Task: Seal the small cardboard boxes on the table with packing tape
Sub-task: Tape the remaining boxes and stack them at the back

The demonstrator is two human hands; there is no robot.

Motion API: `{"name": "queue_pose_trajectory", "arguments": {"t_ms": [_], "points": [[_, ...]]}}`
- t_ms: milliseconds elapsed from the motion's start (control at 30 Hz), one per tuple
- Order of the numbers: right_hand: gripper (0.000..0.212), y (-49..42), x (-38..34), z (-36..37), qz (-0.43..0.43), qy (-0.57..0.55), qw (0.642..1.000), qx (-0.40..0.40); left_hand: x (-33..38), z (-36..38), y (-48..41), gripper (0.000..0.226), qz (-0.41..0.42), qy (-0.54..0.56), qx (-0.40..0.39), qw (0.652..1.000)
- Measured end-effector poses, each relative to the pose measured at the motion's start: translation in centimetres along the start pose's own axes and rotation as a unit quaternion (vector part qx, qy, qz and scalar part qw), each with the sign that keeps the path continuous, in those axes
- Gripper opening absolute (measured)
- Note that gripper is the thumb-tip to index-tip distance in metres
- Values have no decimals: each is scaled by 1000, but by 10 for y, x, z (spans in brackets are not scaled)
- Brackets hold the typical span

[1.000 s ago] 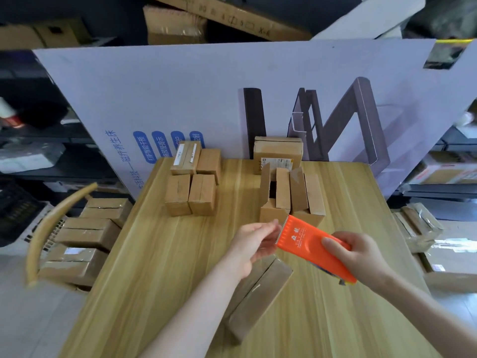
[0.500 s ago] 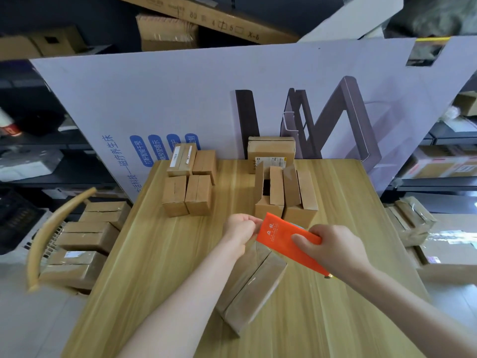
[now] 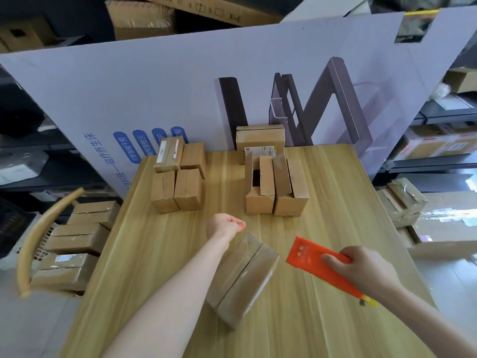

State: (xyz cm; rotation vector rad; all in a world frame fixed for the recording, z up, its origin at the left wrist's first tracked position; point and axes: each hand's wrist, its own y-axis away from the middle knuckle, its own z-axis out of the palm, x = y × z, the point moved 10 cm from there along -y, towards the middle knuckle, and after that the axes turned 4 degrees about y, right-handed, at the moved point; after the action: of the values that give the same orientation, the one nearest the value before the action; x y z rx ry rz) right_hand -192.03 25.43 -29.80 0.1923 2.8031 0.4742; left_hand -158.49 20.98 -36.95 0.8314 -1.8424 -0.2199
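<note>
A small cardboard box (image 3: 242, 275) lies at an angle on the wooden table (image 3: 144, 254) in front of me, its top glossy with clear tape. My left hand (image 3: 225, 225) hovers at the box's far end, fingers curled and pinched together as on the tape's free end; the clear tape itself is hard to see. My right hand (image 3: 366, 272) grips an orange tape dispenser (image 3: 309, 258) to the right of the box, just above the table. Two boxes with raised flaps (image 3: 273, 187) stand further back.
Several closed boxes (image 3: 178, 177) sit at the back left of the table and a labelled one (image 3: 259, 136) at the back. A large printed cardboard panel (image 3: 180, 86) walls off the far edge. A chair (image 3: 38, 233) stacked with boxes stands left; more boxes (image 3: 402, 200) lie right.
My right hand has drawn the orange dispenser right and toward me, away from my left hand. My left hand dropped to the box's far end and curled tighter.
</note>
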Motion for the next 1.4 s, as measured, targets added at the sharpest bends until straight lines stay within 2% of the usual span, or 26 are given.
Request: {"name": "queue_pose_trajectory", "arguments": {"t_ms": [200,400,433,533,567,633,700,767,867,967,1067,1200,1300,1400], "points": [[42,-21,10,39,25,21,999,-32,-19,17,-15,16,5,-75,19,997],[46,-33,1,70,45,18,997,-65,-34,19,-21,6,4,-70,47,996],[47,-34,-2,72,46,16,997,-67,-34,21,-20,9,17,-95,39,995],[47,-37,-9,69,41,33,997,-59,-41,24,-19,53,30,-160,21,986],[46,-38,-10,67,39,39,997,-58,-42,19,-19,58,39,-151,39,987],[46,-40,-11,65,31,48,996,-62,-36,11,-13,49,111,-131,71,983],[47,-42,-14,64,27,60,996,-66,-32,26,-5,42,180,-157,3,971],[48,-45,-21,62,16,88,994,-65,-41,49,1,45,180,-215,-85,956],[46,-49,-38,53,-3,134,989,-58,-49,52,-2,48,141,-260,-74,952],[42,-57,-56,40,-21,181,983,-26,-54,51,4,50,114,-234,-45,965],[37,-65,-73,32,-52,223,973,-3,-53,51,16,42,101,-174,-12,980],[25,-68,-96,56,-97,288,953,3,-55,51,26,40,80,-111,11,991],[25,-70,-83,83,-66,245,966,-38,-72,50,34,44,-1,-10,39,999],[45,-73,-56,67,-11,147,989,-28,-101,39,48,46,-107,122,152,975]]}}
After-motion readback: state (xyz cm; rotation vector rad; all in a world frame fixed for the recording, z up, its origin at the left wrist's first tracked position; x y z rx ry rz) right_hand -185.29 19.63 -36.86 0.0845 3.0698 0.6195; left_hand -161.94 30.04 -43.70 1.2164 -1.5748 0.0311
